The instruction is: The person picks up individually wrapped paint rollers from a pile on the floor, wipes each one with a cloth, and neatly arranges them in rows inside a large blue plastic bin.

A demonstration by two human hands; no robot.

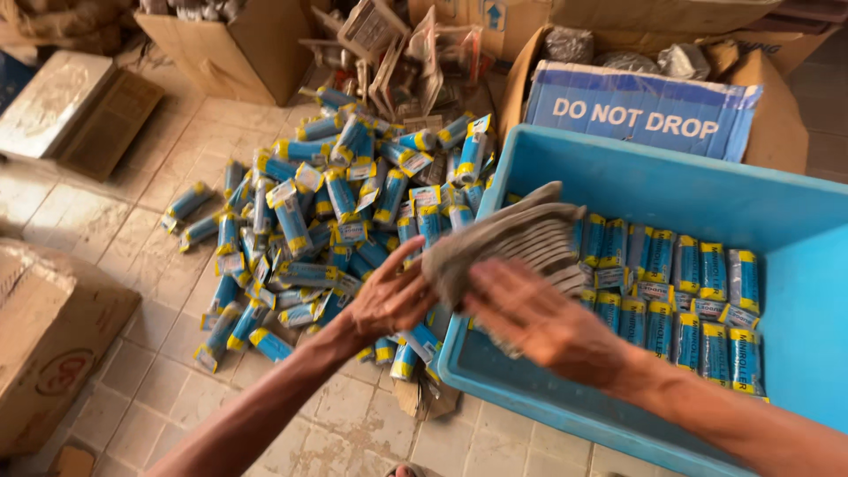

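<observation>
My left hand (389,296) and my right hand (530,318) both grip a grey striped cloth (521,234) over the near left corner of a blue plastic crate (671,185). Inside the crate, blue-and-yellow wrapped packets (680,287) stand packed in rows. On the tiled floor to the left lies a big loose heap of the same packets (327,221). My left hand hovers over the heap's near edge, and my right hand is above the crate's corner.
Open cardboard boxes (238,49) stand behind the heap, one (645,106) behind the crate with a blue printed flap. A flattened carton (44,344) lies at the left, another (75,106) at the far left. Torn packaging (389,53) is scattered at the back.
</observation>
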